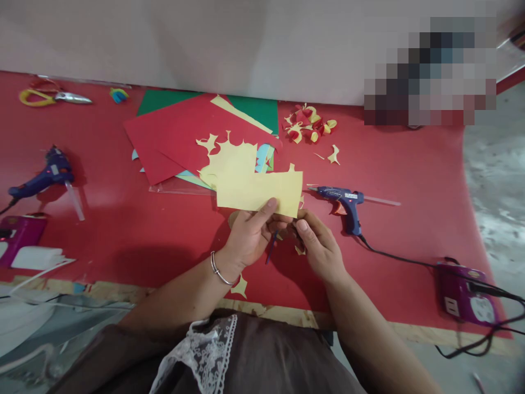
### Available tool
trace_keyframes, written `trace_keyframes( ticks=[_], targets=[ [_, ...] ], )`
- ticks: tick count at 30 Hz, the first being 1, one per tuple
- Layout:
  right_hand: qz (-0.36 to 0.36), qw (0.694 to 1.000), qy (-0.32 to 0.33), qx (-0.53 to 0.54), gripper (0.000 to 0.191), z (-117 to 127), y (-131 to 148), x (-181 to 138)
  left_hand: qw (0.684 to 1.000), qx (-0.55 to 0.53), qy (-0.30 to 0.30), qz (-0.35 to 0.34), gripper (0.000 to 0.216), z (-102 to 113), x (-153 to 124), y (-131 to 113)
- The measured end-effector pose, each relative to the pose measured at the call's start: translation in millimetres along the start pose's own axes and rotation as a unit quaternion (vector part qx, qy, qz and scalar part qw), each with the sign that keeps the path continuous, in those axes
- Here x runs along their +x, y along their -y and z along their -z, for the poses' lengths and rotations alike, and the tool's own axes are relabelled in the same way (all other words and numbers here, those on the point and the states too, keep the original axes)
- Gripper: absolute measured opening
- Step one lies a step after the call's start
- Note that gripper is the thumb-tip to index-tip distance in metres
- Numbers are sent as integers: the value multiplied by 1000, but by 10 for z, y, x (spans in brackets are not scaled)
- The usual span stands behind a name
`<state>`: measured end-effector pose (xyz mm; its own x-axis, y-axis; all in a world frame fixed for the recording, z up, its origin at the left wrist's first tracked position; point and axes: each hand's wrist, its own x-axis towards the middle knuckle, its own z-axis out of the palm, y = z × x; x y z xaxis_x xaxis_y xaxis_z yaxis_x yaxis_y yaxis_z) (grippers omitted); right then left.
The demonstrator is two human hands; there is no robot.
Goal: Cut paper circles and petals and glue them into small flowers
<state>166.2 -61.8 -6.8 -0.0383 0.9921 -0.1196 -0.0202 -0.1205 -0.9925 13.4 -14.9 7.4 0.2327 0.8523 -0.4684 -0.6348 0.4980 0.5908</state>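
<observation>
Your left forearm (180, 290) enters bare from 7 o'clock and points toward 2, the wrist (223, 266) in line with it. Your left hand (253, 232) is closed in a pinch, its thumb (267, 210) on top and aimed toward 1 o'clock. Your right forearm (371, 317), also bare, slants up toward 11 o'clock. Your right hand (322, 243) sits close by at the left's 3 o'clock, fingers (314, 220) bent and partly hidden, thumb (307, 232) toward 10.

Muted, diffuse light, soft shadows near the hands (248, 235), wide-angle stretch at edges, pixelated upper-right patch (430, 79)
</observation>
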Motion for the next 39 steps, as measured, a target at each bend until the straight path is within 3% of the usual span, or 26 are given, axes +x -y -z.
trace_keyframes(
  ticks=[5, 10, 22, 39],
  targets=[
    [-45, 999, -27, 14, 45, 28, -76, -8, 991, -20, -59, -115, 45, -6, 17, 16],
    [-35, 998, -28, 38, 45, -13, -24, 20, 983, -7, -85, -164, 41, -1, 3, 13],
    [-34, 997, -47, 59, 46, -46, 24, 39, 986, 39, -90, -133, 42, 1, -95, 183],
    [-45, 994, -59, 85, 43, -5, -25, 14, 992, 20, -75, -102, 42, -32, -172, 278]
  ],
)
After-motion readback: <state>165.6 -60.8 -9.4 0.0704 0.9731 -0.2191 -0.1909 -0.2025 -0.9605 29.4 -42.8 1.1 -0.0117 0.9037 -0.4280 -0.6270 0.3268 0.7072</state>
